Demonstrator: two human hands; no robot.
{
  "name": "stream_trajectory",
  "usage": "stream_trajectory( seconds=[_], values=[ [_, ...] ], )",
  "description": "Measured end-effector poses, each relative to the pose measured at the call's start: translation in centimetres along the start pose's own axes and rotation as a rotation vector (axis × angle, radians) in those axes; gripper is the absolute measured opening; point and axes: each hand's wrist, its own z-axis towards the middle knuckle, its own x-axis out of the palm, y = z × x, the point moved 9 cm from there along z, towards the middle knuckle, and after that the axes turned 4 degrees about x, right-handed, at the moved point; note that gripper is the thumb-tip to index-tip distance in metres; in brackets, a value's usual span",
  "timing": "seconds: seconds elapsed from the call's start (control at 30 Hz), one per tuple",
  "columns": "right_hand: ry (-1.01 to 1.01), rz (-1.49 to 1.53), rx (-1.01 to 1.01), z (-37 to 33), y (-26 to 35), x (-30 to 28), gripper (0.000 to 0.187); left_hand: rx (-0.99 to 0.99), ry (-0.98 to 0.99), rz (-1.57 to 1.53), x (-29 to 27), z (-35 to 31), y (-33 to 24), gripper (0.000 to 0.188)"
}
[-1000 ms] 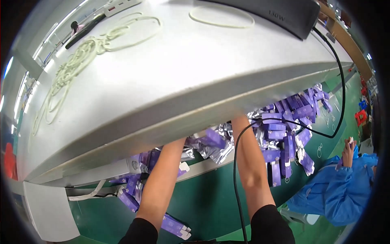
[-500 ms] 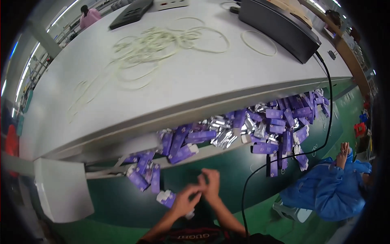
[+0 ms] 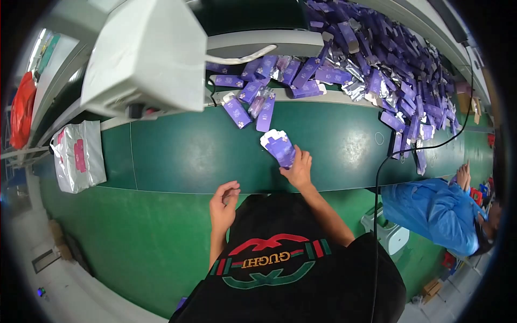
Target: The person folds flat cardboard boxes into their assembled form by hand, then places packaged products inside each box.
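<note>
My right hand (image 3: 300, 169) grips the lower end of a small purple box (image 3: 281, 151), thumb on one side and fingers on the other. The box's white end flaps stand open and point away from me, over the green table (image 3: 194, 156). My left hand (image 3: 222, 207) hovers at the table's near edge, fingers loosely bent and apart from the thumb, with nothing visible in it. Beyond the held box lie several purple boxes (image 3: 236, 111), and a clear and silvery packet (image 3: 257, 104) rests between two of them.
A large heap of purple boxes and silver packets (image 3: 398, 64) fills the far right. A white machine housing (image 3: 145, 59) juts in at the upper left, above a white plastic bag (image 3: 79, 156). A black cable (image 3: 378, 215) hangs on the right, near a person in blue (image 3: 431, 212).
The view has tilted down toward the table and my body. My hands, close together before, are now apart; the right has taken hold of the purple box with open flaps.
</note>
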Motion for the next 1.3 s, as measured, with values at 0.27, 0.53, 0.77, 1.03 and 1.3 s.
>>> stream_trajectory(
  seconds=[0.27,0.53,0.77,1.03,1.3],
  values=[
    [-0.055,-0.007,0.081,-1.1,-1.4,-0.7,0.095,-0.031,0.315,0.126,3.2,1.7,-0.8,0.044],
    [-0.146,-0.055,-0.275,-8.9,14.4,-7.6,0.09,-0.065,0.31,-0.196,9.8,4.1,0.6,0.085],
    [-0.107,-0.001,-0.768,-9.4,14.6,-9.4,0.076,0.12,0.244,-0.598,8.1,3.7,-8.1,0.072],
    [0.436,0.682,-0.247,-7.8,14.2,-10.7,0.092,0.435,0.398,-0.385,8.7,1.2,-13.7,0.066],
    [0.644,0.595,-0.309,-7.7,14.6,-11.3,0.073,0.339,0.406,-0.481,9.8,-0.9,-15.2,0.066]
  ],
)
